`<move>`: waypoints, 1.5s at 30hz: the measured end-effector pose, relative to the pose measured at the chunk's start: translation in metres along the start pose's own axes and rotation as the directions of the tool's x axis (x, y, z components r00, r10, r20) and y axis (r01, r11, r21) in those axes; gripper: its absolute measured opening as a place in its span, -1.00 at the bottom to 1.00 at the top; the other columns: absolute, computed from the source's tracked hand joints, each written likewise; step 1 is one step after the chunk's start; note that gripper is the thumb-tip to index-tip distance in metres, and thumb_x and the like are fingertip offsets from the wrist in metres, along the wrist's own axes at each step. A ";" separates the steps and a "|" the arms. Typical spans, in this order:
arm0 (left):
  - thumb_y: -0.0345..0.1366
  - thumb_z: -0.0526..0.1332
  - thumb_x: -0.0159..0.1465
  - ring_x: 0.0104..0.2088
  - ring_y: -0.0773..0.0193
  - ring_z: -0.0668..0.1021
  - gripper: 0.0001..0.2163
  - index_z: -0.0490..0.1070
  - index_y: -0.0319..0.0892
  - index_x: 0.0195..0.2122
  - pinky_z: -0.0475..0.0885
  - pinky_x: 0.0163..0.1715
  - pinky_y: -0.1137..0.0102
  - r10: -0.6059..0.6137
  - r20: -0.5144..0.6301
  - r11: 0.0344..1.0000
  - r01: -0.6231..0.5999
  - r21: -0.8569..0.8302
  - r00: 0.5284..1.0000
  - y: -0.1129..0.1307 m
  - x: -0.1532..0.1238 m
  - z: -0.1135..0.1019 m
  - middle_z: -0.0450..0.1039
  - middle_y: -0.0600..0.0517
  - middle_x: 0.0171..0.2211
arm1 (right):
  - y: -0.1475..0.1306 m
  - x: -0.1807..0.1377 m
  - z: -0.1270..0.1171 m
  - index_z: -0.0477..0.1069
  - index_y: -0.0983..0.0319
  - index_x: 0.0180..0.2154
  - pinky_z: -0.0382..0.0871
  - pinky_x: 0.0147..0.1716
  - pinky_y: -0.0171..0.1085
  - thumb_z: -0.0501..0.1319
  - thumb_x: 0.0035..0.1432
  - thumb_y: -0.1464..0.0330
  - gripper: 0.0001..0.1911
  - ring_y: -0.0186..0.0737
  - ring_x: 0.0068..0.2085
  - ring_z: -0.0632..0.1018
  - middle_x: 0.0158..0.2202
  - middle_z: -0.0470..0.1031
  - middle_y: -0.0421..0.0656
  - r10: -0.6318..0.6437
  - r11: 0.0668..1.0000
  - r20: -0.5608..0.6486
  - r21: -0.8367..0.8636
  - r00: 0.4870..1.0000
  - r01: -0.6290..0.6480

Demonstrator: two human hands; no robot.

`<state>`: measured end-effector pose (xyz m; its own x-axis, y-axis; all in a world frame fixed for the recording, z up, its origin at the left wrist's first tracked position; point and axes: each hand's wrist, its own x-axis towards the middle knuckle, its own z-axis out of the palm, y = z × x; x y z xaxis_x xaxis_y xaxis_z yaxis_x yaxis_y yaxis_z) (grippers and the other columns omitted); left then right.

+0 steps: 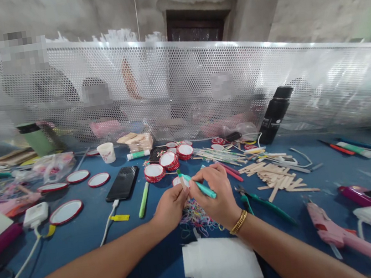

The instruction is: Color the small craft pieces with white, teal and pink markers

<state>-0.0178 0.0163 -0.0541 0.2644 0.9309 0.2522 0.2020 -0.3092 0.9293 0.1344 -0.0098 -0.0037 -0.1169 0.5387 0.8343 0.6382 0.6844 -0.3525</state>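
My left hand [170,209] pinches a small wooden craft stick [181,178], whose upper end is coloured green. Close beside it, my right hand [218,195] grips a turquoise marker [205,189] with its tip towards the stick. I cannot tell whether the tip touches the wood. Below both hands lies a tangle of colourful rubber bands or loops [197,220]. Just beyond the fingers, several red-rimmed round lids [154,172] are stacked. A green marker [143,200] rests left of my left hand.
Craft sticks [280,176] are heaped on the right, near pliers [267,205] and a pink glue gun [354,239]. A black phone [123,183] and paper cup [106,153] stand left. A white packet [223,262] lies in front. Behind a perforated metal screen [149,79] sit people.
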 end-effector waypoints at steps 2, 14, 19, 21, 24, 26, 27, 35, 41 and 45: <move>0.10 0.08 0.29 -0.52 0.36 0.16 -0.57 0.31 -0.18 -0.47 0.06 -0.52 0.43 0.014 0.018 1.000 -0.014 -0.003 1.000 0.001 0.000 0.000 0.09 0.15 -0.58 | -0.001 0.000 0.001 0.32 0.17 -0.43 0.15 -0.02 -0.10 0.20 0.18 0.40 -0.87 -0.28 -0.40 0.46 -0.48 0.47 -0.28 -0.010 1.000 0.013 0.015 1.000 0.009; 0.09 0.05 0.31 -0.53 0.37 0.14 -0.57 0.26 -0.17 -0.48 0.05 -0.51 0.43 0.014 0.033 1.000 -0.015 0.028 0.999 0.002 -0.001 0.000 0.07 0.17 -0.58 | -0.001 -0.001 0.001 0.32 0.17 -0.44 0.16 -0.03 -0.09 0.19 0.18 0.40 -0.86 -0.28 -0.41 0.46 -0.48 0.47 -0.27 -0.006 1.000 0.004 0.012 1.000 0.006; 0.09 0.07 0.30 -0.53 0.37 0.16 -0.58 0.26 -0.17 -0.49 0.05 -0.52 0.43 0.006 0.022 1.000 -0.006 0.011 1.000 0.001 0.000 0.000 0.09 0.16 -0.59 | -0.001 0.000 0.001 0.31 0.17 -0.45 0.16 -0.04 -0.10 0.20 0.19 0.39 -0.84 -0.28 -0.42 0.45 -0.50 0.46 -0.28 0.008 1.000 0.010 -0.012 1.000 -0.008; 0.08 0.08 0.30 -0.54 0.37 0.17 -0.58 0.26 -0.17 -0.50 0.05 -0.53 0.43 -0.005 0.000 1.000 0.005 0.020 1.000 0.003 -0.001 0.000 0.10 0.16 -0.59 | 0.000 0.001 0.000 0.30 0.17 -0.46 0.16 -0.05 -0.11 0.19 0.19 0.39 -0.83 -0.28 -0.42 0.44 -0.50 0.45 -0.28 0.023 0.999 0.008 -0.032 1.000 -0.023; 0.09 0.08 0.29 -0.54 0.37 0.17 -0.57 0.27 -0.17 -0.51 0.06 -0.53 0.44 -0.009 -0.009 0.999 0.009 0.031 1.000 0.005 -0.001 -0.001 0.11 0.16 -0.61 | 0.000 0.000 -0.001 0.31 0.17 -0.46 0.16 -0.05 -0.11 0.19 0.19 0.40 -0.83 -0.28 -0.42 0.44 -0.50 0.45 -0.27 0.019 1.000 -0.001 -0.023 1.000 -0.019; 0.10 0.09 0.29 -0.54 0.37 0.18 -0.56 0.29 -0.18 -0.50 0.07 -0.52 0.43 0.003 -0.001 1.000 -0.003 0.022 1.000 0.005 -0.002 -0.001 0.12 0.16 -0.61 | -0.001 0.000 -0.001 0.31 0.17 -0.45 0.16 -0.03 -0.10 0.19 0.19 0.40 -0.85 -0.27 -0.41 0.46 -0.49 0.46 -0.27 0.003 1.000 -0.001 0.001 1.000 -0.003; 0.11 0.09 0.28 -0.54 0.37 0.18 -0.56 0.30 -0.18 -0.50 0.08 -0.52 0.43 0.007 0.005 1.000 -0.007 0.013 1.000 0.005 -0.001 -0.001 0.12 0.15 -0.60 | -0.002 -0.001 0.000 0.32 0.17 -0.44 0.15 -0.03 -0.10 0.19 0.18 0.39 -0.86 -0.27 -0.40 0.46 -0.48 0.47 -0.27 -0.003 1.000 0.002 0.008 1.000 0.003; 0.13 0.11 0.25 -0.53 0.36 0.17 -0.56 0.32 -0.18 -0.48 0.06 -0.53 0.43 -0.023 -0.013 1.000 0.023 -0.007 1.000 0.002 0.000 0.000 0.12 0.14 -0.60 | -0.001 0.001 -0.001 0.30 0.17 -0.47 0.16 -0.06 -0.10 0.19 0.20 0.39 -0.82 -0.28 -0.44 0.42 -0.51 0.44 -0.27 0.023 0.999 0.004 -0.023 1.000 -0.023; 0.13 0.11 0.26 -0.53 0.36 0.17 -0.56 0.33 -0.18 -0.48 0.07 -0.52 0.43 -0.014 -0.004 1.000 0.014 -0.002 1.000 0.004 -0.002 0.000 0.13 0.14 -0.60 | -0.002 0.000 0.000 0.32 0.17 -0.44 0.16 -0.04 -0.10 0.19 0.18 0.39 -0.86 -0.28 -0.41 0.46 -0.49 0.47 -0.27 -0.009 1.000 0.018 -0.003 1.000 0.009; 0.09 0.10 0.28 -0.54 0.36 0.17 -0.58 0.31 -0.17 -0.50 0.06 -0.53 0.43 -0.022 -0.008 0.999 0.022 0.035 1.000 0.006 -0.002 -0.001 0.12 0.15 -0.60 | -0.001 0.000 -0.001 0.31 0.17 -0.46 0.16 -0.06 -0.11 0.19 0.20 0.38 -0.83 -0.28 -0.43 0.44 -0.50 0.44 -0.27 0.016 1.000 0.004 -0.023 1.000 -0.016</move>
<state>-0.0180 0.0127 -0.0483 0.2521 0.9389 0.2343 0.2405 -0.2953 0.9246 0.1346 -0.0105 -0.0028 -0.1092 0.5517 0.8269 0.6575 0.6639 -0.3561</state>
